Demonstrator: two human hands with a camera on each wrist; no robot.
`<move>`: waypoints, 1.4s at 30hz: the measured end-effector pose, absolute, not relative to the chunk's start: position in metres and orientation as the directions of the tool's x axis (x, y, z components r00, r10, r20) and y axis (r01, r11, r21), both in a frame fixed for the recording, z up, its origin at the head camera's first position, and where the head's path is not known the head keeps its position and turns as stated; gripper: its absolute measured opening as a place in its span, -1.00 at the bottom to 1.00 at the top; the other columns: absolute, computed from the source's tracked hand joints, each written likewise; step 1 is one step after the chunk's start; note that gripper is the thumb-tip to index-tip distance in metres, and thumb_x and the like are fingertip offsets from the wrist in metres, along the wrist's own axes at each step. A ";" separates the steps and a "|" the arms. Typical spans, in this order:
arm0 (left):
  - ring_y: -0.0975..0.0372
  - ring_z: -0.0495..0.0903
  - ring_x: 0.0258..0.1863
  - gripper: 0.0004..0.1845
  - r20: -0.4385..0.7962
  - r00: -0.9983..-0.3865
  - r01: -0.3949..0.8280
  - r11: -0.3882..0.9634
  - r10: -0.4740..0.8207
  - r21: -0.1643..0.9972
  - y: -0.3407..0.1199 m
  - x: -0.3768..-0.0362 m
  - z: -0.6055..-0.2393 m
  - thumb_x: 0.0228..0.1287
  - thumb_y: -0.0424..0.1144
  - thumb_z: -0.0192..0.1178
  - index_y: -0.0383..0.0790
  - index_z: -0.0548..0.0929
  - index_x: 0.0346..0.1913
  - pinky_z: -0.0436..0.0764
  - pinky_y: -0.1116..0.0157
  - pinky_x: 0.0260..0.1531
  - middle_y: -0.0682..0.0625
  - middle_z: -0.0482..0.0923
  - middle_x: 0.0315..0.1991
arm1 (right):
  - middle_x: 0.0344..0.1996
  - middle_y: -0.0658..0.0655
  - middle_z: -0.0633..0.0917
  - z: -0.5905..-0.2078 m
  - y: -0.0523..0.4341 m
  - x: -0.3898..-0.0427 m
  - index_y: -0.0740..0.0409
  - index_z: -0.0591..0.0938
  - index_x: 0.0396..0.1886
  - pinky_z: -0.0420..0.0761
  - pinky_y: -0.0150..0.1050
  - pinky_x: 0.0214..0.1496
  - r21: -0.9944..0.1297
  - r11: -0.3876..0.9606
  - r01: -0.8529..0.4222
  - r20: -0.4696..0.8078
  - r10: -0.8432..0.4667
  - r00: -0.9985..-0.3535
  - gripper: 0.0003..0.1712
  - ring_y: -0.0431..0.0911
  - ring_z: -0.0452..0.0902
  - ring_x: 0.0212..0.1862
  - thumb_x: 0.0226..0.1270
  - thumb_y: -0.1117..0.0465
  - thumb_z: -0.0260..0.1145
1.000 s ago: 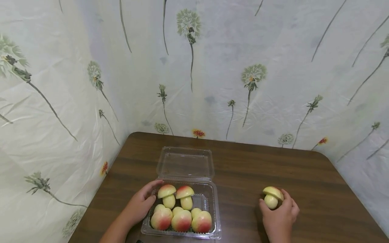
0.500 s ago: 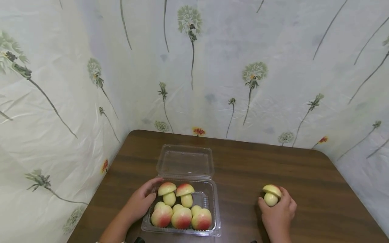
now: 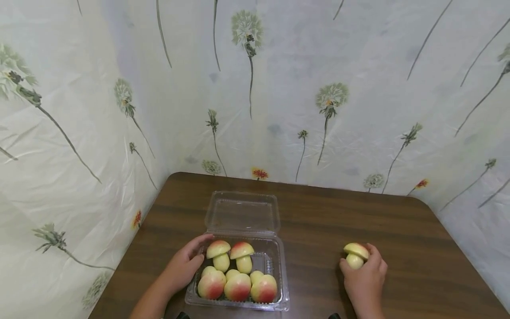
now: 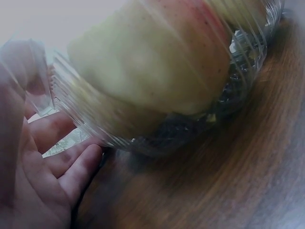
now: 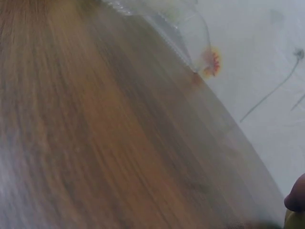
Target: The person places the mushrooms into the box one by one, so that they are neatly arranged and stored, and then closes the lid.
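A clear plastic clamshell box point(image 3: 276, 296) lies open on the brown table point(image 3: 318, 221), its lid point(image 3: 243, 213) folded back. Inside stand several mushroom-shaped pieces, yellow-green with red blush point(image 3: 237, 287). My left hand point(image 3: 184, 265) rests against the box's left wall with relaxed fingers point(image 4: 76, 169); the left wrist view shows the ribbed wall point(image 4: 119, 138) close up. Off to the right, my right hand point(image 3: 364, 274) grips one more mushroom piece point(image 3: 355, 254), which stands upright on the table. Only a fingertip point(image 5: 296, 198) shows in the blurred right wrist view.
Flower-printed sheets point(image 3: 279, 88) hang as walls behind and on both sides of the table. The table's rounded back corners lie near these sheets. Bare wood stretches between the box and my right hand.
Almost nothing has moved. My right hand with the mushroom piece has shifted very slightly; the left hand stays at the box.
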State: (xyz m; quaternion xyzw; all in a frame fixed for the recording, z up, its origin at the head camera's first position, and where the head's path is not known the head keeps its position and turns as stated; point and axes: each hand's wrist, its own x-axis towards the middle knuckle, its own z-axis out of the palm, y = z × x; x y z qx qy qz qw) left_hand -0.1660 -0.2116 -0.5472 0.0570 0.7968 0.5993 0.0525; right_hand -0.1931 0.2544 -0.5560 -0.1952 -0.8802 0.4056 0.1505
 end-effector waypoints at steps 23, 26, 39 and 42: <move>-0.04 0.29 0.57 -0.44 -0.023 -0.985 0.024 0.270 0.172 0.962 -0.213 -0.168 -0.547 0.54 -0.43 -0.04 -0.04 0.44 0.52 0.32 -0.09 0.49 -0.05 0.40 0.53 | 0.39 0.56 0.27 -0.556 0.253 -0.193 0.26 0.24 0.60 0.52 0.25 -0.01 -0.743 0.643 0.186 0.107 0.388 -0.915 -0.04 0.39 0.31 0.26 0.27 0.18 0.46; -0.05 0.27 0.58 -0.45 -0.032 -0.984 0.016 0.263 0.177 0.965 -0.213 -0.168 -0.548 0.55 -0.43 -0.05 -0.06 0.43 0.53 0.30 -0.15 0.50 -0.06 0.39 0.53 | 0.39 0.57 0.27 -0.558 0.252 -0.193 0.26 0.23 0.60 0.54 0.24 -0.03 -0.738 0.649 0.185 0.097 0.373 -0.923 -0.04 0.39 0.33 0.24 0.29 0.15 0.45; -0.04 0.28 0.58 -0.45 -0.036 -0.983 0.016 0.278 0.180 0.961 -0.213 -0.167 -0.547 0.56 -0.41 -0.04 -0.03 0.43 0.53 0.33 -0.10 0.48 -0.05 0.40 0.53 | 0.40 0.56 0.27 -0.557 0.247 -0.189 0.23 0.23 0.60 0.54 0.25 0.00 -0.733 0.656 0.177 0.096 0.358 -0.929 -0.05 0.38 0.34 0.25 0.31 0.14 0.45; -0.05 0.26 0.58 -0.45 -0.034 -0.983 0.017 0.271 0.182 0.963 -0.213 -0.167 -0.547 0.56 -0.41 -0.04 -0.03 0.43 0.53 0.31 -0.13 0.49 -0.06 0.39 0.54 | 0.41 0.57 0.25 -0.557 0.246 -0.189 0.23 0.21 0.62 0.54 0.26 0.01 -0.737 0.652 0.179 0.092 0.359 -0.929 -0.03 0.39 0.33 0.25 0.32 0.13 0.45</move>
